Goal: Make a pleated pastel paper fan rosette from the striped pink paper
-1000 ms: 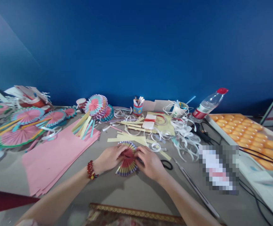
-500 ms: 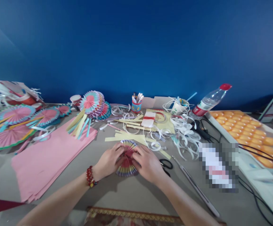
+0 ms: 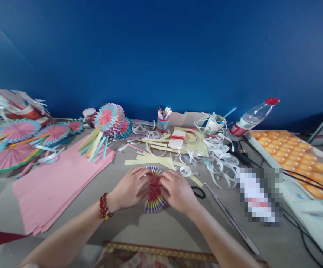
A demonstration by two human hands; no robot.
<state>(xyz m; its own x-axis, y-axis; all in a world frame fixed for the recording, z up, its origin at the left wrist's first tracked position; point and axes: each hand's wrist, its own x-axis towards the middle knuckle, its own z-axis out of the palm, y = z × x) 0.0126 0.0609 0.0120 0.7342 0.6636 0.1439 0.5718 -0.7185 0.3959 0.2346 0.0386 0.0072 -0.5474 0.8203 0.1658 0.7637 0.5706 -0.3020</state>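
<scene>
At six o'clock on the bench (image 3: 150, 230), the left hand (image 3: 129, 189) and right hand (image 3: 179, 191) pinch the fan (image 3: 154, 186), shifted slightly toward three o'clock since half a second ago; one loop of the scissors (image 3: 203, 194) is now hidden.

Dim light; soft shadows on the table (image 3: 139, 230); glints on the bottle (image 3: 252, 117); edges stretched; mosaic blocks (image 3: 258, 197) at right.

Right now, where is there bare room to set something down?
Bare tabletop shows between the pleated paper fan and the gold-edged cloth; another patch lies between the pink paper sheets and left hand. Beyond the fan it is crowded with yellow paper strips and white paper curls.
</scene>
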